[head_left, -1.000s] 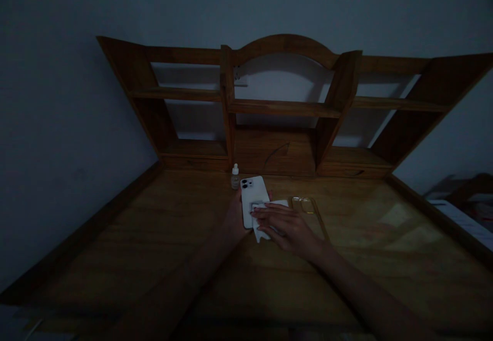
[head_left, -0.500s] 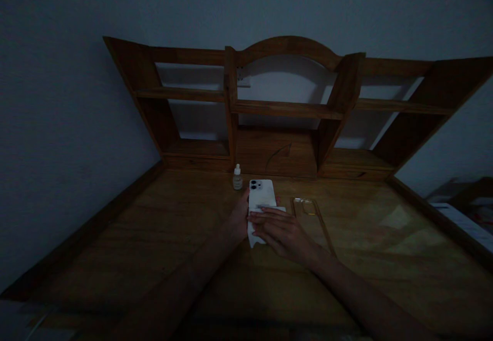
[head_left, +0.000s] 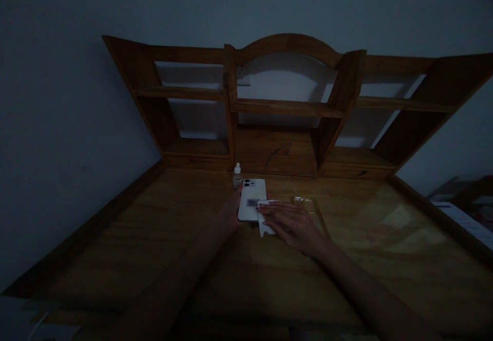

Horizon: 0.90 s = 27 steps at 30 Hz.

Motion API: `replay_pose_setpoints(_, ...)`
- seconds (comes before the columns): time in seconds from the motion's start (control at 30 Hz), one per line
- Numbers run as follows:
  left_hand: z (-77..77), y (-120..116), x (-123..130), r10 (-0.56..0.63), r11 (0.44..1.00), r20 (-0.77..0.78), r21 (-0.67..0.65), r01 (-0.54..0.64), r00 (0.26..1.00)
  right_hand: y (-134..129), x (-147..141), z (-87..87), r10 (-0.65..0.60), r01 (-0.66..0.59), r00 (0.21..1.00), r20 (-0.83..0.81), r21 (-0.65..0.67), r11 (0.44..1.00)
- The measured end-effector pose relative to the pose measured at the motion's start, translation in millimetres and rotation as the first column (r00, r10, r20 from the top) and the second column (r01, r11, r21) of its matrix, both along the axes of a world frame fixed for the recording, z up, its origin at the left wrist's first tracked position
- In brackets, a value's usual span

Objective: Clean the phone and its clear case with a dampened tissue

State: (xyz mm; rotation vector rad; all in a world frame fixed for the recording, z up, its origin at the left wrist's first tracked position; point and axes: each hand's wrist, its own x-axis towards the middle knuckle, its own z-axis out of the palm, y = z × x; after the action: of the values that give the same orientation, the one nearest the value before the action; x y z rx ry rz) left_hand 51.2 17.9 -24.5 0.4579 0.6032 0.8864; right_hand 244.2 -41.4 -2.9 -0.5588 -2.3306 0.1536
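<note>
A white phone [head_left: 253, 191], its back with the camera lenses facing up, is held by my left hand [head_left: 232, 209] along its left edge, with fingertips showing past the right edge. A small label-like patch sits on the phone's lower back. My right hand [head_left: 288, 221] grips a white cloth or tissue [head_left: 265, 227] at the phone's lower right edge. Behind my left hand stands a small dropper bottle [head_left: 238, 178] with a white top. A clear phone case [head_left: 320, 214] lies on the desk, partly behind my right hand.
The wooden desk [head_left: 154, 228] carries a wooden shelf unit [head_left: 285, 107] along its back, against the wall. A wall socket [head_left: 243, 78] shows through the shelf. Beyond the desk's right edge lie white papers [head_left: 464, 221] and dark items.
The phone has shifted left with my left hand. My right hand and the cloth have slid right, off most of the phone, uncovering its lower back and the patch.
</note>
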Motion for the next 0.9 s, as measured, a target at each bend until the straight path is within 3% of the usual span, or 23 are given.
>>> replay_pose_setpoints(0.37,-0.3,-8,14,-0.010,1.000,0.044,-0.009,0.010,0.999,-6,-7,-0.9,0.043,-0.043,0.999,-0.020,0.042,0.998)
replay_pose_setpoints(0.7,2.2,-22,30,0.026,0.992,0.138,-0.128,-0.008,0.990,-13,-19,-7.3,0.078,-0.078,0.997,0.004,0.035,0.996)
replay_pose_setpoints(0.9,2.2,-21,27,-0.031,0.998,0.126,-0.054,0.038,0.992,-12,-18,-4.8,0.059,-0.059,0.998,-0.003,0.061,0.996)
